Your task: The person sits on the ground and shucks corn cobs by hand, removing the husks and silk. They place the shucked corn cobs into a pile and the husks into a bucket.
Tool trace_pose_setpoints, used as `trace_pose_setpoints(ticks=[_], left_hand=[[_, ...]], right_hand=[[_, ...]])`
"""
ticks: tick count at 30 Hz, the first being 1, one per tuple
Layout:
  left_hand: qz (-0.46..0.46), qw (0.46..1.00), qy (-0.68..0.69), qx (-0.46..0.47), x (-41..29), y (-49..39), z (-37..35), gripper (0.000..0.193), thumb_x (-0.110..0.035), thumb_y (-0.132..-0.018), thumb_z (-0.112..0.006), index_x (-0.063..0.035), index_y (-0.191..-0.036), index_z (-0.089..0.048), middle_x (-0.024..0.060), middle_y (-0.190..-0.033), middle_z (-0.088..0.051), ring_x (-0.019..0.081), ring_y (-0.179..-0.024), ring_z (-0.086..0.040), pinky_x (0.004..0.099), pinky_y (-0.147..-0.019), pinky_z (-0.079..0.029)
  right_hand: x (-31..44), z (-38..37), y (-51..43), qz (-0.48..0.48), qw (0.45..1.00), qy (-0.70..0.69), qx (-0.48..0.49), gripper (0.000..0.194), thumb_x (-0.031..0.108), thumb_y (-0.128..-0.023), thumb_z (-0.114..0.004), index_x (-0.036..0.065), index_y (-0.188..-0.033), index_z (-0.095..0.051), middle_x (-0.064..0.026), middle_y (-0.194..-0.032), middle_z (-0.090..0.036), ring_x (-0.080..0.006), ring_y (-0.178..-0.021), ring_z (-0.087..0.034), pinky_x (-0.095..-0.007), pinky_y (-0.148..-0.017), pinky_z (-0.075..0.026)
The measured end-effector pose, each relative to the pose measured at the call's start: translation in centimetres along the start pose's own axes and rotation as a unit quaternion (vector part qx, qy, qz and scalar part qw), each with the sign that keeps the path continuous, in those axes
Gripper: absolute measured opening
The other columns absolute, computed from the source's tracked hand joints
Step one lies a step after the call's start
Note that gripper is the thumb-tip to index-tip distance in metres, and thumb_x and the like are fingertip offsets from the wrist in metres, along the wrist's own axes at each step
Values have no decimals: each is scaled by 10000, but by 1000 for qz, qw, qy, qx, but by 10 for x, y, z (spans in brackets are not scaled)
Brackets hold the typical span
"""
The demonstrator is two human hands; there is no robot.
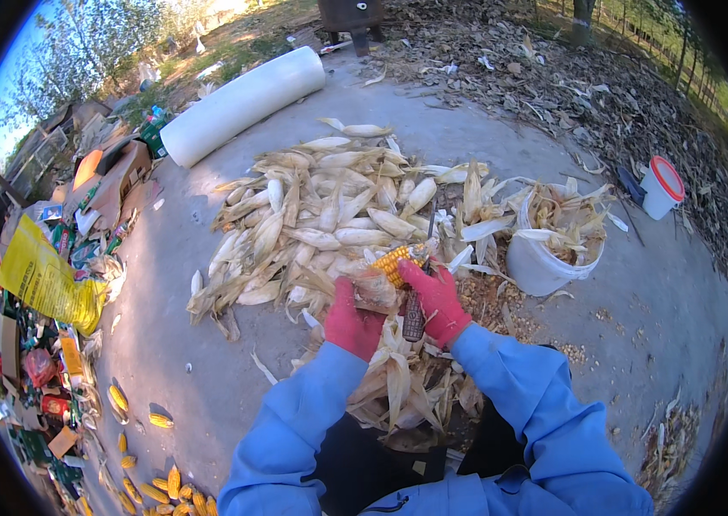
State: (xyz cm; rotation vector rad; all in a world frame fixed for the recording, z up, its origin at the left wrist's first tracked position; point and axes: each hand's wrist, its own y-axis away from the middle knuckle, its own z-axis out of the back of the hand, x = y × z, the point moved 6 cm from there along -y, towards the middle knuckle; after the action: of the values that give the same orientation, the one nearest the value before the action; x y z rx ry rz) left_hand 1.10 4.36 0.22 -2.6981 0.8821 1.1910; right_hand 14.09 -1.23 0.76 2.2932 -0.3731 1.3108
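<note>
A corn cob with yellow kernels (392, 264) is held between my two hands, its husk (375, 290) peeled back at the lower left. My left hand (354, 320), in a red glove, is closed around the husk. My right hand (435, 300), gloved the same way, grips the cob and also a tool with a dark patterned handle (413, 317); its working end is partly hidden. Just beyond my hands lies a large heap of unshucked corn ears (338, 200). Loose husks (406, 380) are piled between my legs.
A white bucket of husks (541, 261) stands right of the heap. Shucked cobs (173, 484) lie at lower left. Left are a yellow bag (48, 277) and assorted litter. Farther off are a white roll (244, 106), a red-rimmed white tub (662, 187) and dry leaves (564, 109).
</note>
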Motion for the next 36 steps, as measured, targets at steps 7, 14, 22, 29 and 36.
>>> trace_pose_setpoints(ticks=[7,14,22,29,36], left_hand=[[123,991,55,-2,-24,-7,40,206,-238,-873,-546,-61,-980,-556,81,-798,-584,223,-680,-552,381,-689,-494],[-216,770,-599,22,-70,9,6,738,-306,-710,-733,-49,-1306,-381,150,-1243,-452,297,-1150,-460,395,-933,-406],[73,730,-669,118,16,14,-6,480,-291,-713,-680,-79,-1125,-552,148,-976,-640,314,-891,-620,385,-780,-480],[-53,495,-777,386,43,52,-32,379,-263,-733,-649,-132,-1081,-577,139,-1028,-610,320,-902,-606,414,-786,-477],[-141,443,-868,175,-21,26,-23,759,-420,-620,-747,-115,-1257,-469,162,-1288,-443,313,-1180,-436,451,-976,-354]], right_hand=[[38,56,-23,18,993,-115,-27,388,242,-803,-659,8,-1083,-527,-107,-919,-579,-202,-668,-602,-314,-486,-514],[41,34,-4,33,999,-16,15,324,198,-813,-646,36,-1068,-526,-88,-843,-580,-194,-539,-581,-306,-444,-496],[32,13,8,58,992,55,100,422,190,-831,-625,34,-1191,-470,-98,-977,-601,-173,-764,-615,-286,-556,-526],[25,27,1,-20,988,68,139,377,236,-829,-641,6,-1109,-539,-73,-965,-608,-153,-876,-588,-294,-782,-477],[56,40,2,119,971,202,52,390,233,-808,-673,-4,-1089,-541,-61,-951,-607,-127,-861,-575,-279,-771,-471]])
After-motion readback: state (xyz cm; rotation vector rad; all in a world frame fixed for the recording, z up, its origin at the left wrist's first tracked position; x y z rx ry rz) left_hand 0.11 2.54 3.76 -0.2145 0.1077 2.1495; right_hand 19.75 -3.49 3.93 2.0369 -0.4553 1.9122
